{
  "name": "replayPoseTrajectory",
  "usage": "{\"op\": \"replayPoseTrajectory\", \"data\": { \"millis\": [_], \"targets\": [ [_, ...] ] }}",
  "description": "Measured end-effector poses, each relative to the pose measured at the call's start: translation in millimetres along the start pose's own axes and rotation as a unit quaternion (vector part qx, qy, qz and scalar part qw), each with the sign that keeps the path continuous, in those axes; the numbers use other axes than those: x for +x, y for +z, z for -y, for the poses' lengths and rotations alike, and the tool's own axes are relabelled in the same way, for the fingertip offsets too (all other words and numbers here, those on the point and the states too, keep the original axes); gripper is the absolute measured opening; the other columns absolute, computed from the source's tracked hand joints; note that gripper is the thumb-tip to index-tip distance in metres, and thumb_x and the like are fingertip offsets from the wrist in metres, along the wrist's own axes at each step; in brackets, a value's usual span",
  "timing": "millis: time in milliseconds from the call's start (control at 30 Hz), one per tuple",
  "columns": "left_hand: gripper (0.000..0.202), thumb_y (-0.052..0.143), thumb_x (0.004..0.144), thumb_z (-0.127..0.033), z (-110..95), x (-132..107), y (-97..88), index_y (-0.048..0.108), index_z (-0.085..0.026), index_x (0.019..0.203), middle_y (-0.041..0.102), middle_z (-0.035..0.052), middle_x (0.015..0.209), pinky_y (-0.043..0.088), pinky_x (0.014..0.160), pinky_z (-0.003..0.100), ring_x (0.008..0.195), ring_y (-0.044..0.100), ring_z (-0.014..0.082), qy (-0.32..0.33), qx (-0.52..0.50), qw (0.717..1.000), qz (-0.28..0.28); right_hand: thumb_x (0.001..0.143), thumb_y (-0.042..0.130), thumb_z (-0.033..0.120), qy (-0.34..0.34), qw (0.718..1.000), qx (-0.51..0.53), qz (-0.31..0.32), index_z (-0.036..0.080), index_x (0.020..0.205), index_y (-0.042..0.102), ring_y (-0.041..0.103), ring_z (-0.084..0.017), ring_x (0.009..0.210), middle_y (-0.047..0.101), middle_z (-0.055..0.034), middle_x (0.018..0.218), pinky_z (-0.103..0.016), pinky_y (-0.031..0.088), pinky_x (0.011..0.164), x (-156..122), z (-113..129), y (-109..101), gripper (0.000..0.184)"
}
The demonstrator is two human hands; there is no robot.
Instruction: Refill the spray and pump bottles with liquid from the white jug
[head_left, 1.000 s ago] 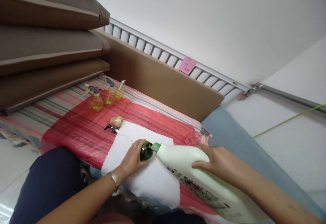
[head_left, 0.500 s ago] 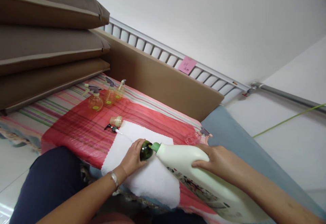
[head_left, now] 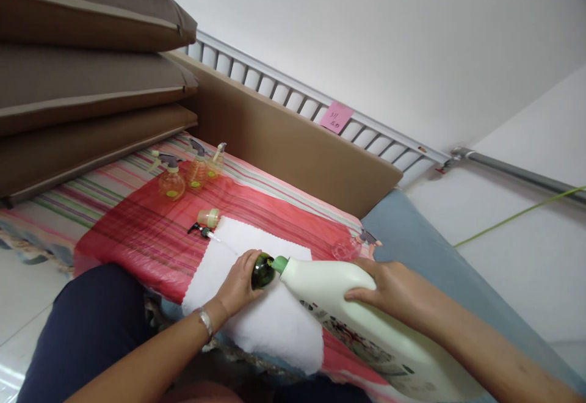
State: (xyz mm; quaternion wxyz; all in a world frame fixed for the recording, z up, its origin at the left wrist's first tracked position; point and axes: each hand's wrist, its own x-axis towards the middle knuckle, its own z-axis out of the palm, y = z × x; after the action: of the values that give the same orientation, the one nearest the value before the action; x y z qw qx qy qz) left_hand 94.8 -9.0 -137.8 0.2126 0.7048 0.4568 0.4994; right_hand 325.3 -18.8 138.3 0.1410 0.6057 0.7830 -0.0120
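Over the white cloth (head_left: 279,333), our left hand (head_left: 237,282) grips the green bottle (head_left: 263,272) and our right hand (head_left: 389,284) the jug (head_left: 389,331), spout (head_left: 280,264) at the bottle, as before. The jug hides some of the cloth's right edge; a pump (head_left: 204,230) crosses the left.

Just 1 cam, worn on my head: it looked forward and down, kinda tilted, near enough to catch my left hand (head_left: 238,282), right hand (head_left: 389,290) and the wall (head_left: 375,43) beyond.
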Motion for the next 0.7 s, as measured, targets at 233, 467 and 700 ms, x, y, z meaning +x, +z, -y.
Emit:
{"op": "replayPoseTrajectory", "data": {
  "millis": [233,467,700],
  "targets": [
    [0.086,0.07,0.058,-0.01,-0.5,0.4,-0.6,0.03,-0.021,0.134,0.043,0.0136,0.13,0.034,0.106,0.049,0.123,0.041,0.0294,0.001,0.002,1.0,0.004,0.074,0.06,0.052,0.0,1.0,0.003,0.0,0.025,0.097,0.064,0.065,-0.027,0.076,0.07,-0.0063,0.082,-0.03,0.041,0.059,1.4,-0.6,0.5,0.036],
    [0.084,0.068,0.06,-0.01,-0.6,1.2,-0.2,0.029,-0.022,0.133,0.043,0.0133,0.13,0.035,0.106,0.049,0.123,0.04,0.0288,0.003,0.002,1.0,0.007,0.075,0.058,0.053,-0.005,1.0,-0.005,0.003,0.023,0.097,0.063,0.064,-0.027,0.074,0.069,-0.0066,0.079,-0.03,0.04,0.059,-0.1,0.2,-0.6,0.037],
    [0.083,0.068,0.06,-0.011,-1.9,1.6,-1.3,0.029,-0.021,0.133,0.043,0.0137,0.13,0.035,0.106,0.049,0.123,0.041,0.029,0.002,0.002,1.0,0.008,0.075,0.059,0.053,-0.004,1.0,-0.009,0.003,0.024,0.096,0.064,0.064,-0.027,0.075,0.069,-0.0072,0.08,-0.029,0.04,0.06,-0.6,-0.1,0.2,0.036]
  ]
}}
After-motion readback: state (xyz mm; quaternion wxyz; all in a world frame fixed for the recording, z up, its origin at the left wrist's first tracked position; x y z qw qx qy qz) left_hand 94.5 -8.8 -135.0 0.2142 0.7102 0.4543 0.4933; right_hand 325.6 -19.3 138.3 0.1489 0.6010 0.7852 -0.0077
